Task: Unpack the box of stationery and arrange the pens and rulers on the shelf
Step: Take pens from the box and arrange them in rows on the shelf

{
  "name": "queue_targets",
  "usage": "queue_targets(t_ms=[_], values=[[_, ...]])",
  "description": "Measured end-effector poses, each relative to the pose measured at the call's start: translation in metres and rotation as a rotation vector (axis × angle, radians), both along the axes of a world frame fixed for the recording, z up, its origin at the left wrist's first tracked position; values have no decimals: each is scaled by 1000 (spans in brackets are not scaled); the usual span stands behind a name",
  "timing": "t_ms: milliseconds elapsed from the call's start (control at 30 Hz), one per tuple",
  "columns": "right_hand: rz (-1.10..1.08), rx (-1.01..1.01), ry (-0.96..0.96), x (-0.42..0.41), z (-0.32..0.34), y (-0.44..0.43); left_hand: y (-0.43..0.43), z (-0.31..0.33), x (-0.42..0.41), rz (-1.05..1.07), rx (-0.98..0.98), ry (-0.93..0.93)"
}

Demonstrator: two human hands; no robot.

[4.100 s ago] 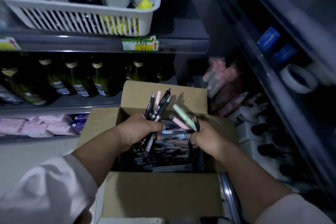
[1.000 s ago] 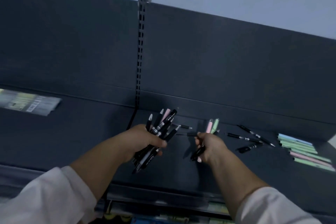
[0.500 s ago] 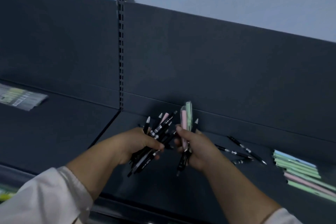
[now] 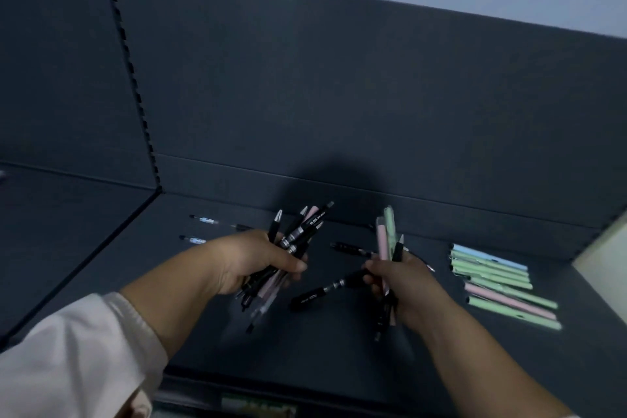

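Note:
My left hand [image 4: 244,261] grips a thick bundle of pens [image 4: 298,231], mostly black with a pink one, above the dark shelf [image 4: 339,349]. My right hand [image 4: 403,282] holds a smaller bunch: a pink pen [image 4: 382,239] and a green pen [image 4: 390,224] standing upright, plus dark ones. A black pen [image 4: 325,292] sticks out leftward from its fingers, low over the shelf. Two clear pens [image 4: 203,220] lie on the shelf at the left. A row of pastel green, pink and blue pens [image 4: 498,282] lies at the right.
Loose black pens [image 4: 349,248] lie on the shelf between my hands. A slotted upright post [image 4: 132,78] divides the dark back panel. A pale object [image 4: 604,254] stands at the shelf's right end. A label strip [image 4: 258,407] runs along the front edge.
The hands carried pens up from the cardboard box to the top shelf. Since half a second ago they have moved apart, and a black pen now juts leftward from my right hand.

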State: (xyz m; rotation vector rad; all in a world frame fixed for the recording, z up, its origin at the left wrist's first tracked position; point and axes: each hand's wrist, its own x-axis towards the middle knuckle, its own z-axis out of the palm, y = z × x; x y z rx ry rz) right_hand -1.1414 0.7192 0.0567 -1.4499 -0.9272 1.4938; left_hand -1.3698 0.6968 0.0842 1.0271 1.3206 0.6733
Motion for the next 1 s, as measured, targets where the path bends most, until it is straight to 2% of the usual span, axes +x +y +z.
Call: queue_targets(t_ms=[167,300,400,667,867,1000], values=[[-84,140,-118,20,1,0,7,-3,32,-92,-5,7],[-25,148,103,13,16,1,12,-5,48,-212,14,84],[50,87,157,9,14,5,14,-8,58,-281,21,116],[-5,-23,214,25,-4,11,19,-14,55,-248,-2,114],[117,13,118,21,-2,11,23,-17,62,-300,20,180],[63,47,118,18,-7,14,25,-15,64,-250,20,133]])
